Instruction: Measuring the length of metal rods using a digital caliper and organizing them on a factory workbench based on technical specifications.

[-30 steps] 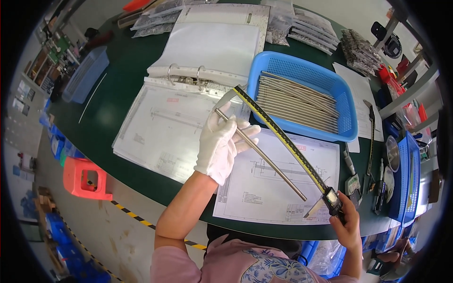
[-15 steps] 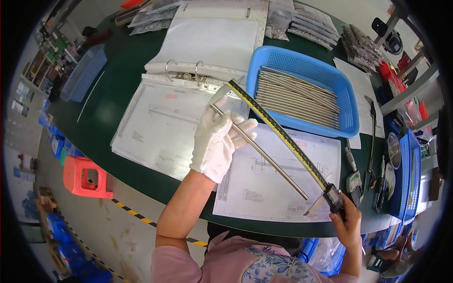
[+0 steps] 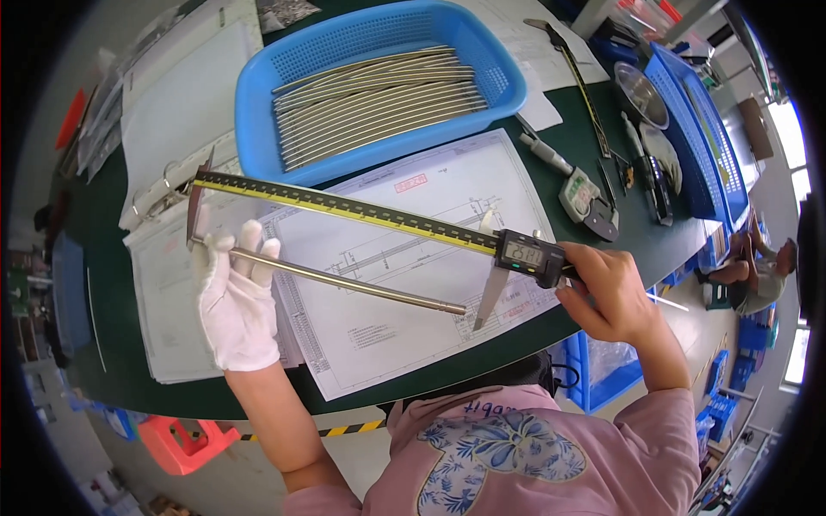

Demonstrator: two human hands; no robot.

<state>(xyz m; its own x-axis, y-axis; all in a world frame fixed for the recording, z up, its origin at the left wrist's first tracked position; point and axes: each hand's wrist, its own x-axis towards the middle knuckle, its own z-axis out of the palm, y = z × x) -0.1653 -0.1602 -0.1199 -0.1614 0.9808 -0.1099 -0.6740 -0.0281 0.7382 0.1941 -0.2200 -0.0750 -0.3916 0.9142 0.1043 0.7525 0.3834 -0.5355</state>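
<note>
1. Your left hand [image 3: 239, 314], white-gloved, held a thin metal rod [image 3: 344, 280] near its left end, fingers closed around it.
2. Your right hand [image 3: 611, 292], bare, gripped the display end of a digital caliper [image 3: 361, 213].
3. The rod ran just below the caliper beam, sloping slightly down to the right. Its left end met the fixed jaw's tip, but you couldn't tell if they touched; its right end stopped just short of the sliding jaw. Caliper jaws stood wide apart.
4. Below both tools lay a printed drawing sheet [image 3: 387, 361], on the green bench [image 3: 194, 396] in front of you.
5. An open ring binder [image 3: 168, 322] lay to the left, partly behind your glove.
6. Beyond the caliper sat a blue basket [image 3: 255, 120] with many similar rods [image 3: 379, 107] lying side by side inside.
7. Right of the sheet: a micrometer [image 3: 581, 202], then a second caliper [image 3: 587, 96] farther off.
8. A round bowl [image 3: 641, 93] stood near another blue basket [image 3: 688, 155].
9. Lower left, a red stool [image 3: 176, 447] stood on the floor.
</note>
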